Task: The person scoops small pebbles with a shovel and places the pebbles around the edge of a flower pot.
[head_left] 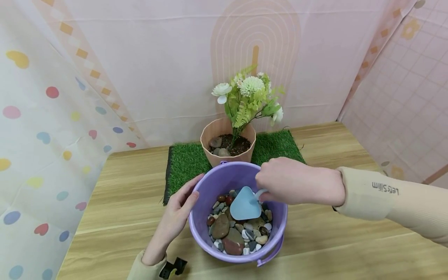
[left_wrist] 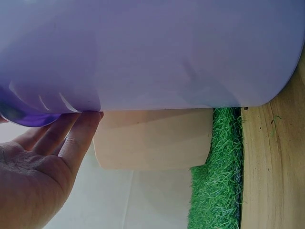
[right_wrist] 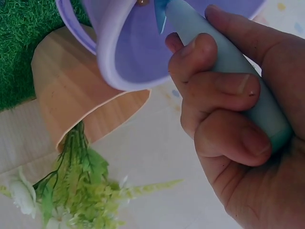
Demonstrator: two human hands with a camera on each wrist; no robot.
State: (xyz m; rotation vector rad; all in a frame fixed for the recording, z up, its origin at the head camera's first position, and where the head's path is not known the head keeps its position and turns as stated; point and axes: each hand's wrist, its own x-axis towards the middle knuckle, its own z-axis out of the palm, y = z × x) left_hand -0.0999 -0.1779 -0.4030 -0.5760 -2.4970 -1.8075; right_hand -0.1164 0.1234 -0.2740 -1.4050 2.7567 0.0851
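Note:
My right hand grips the pale blue handle of a toy shovel. Its blue blade is inside the purple bucket, above the stones; whether it touches them I cannot tell. These stones are mixed brown, grey and white, some large, many small. On the bucket's left side rests my left hand, its fingertips against the outside near the rim. In the left wrist view the fingers lie fairly straight along the purple wall.
Right behind the bucket, a peach flowerpot holds soil, a few stones and white flowers with green leaves. It stands on a green turf mat on the wooden table. The bucket's handle hangs down in front. Patterned cloth surrounds the table.

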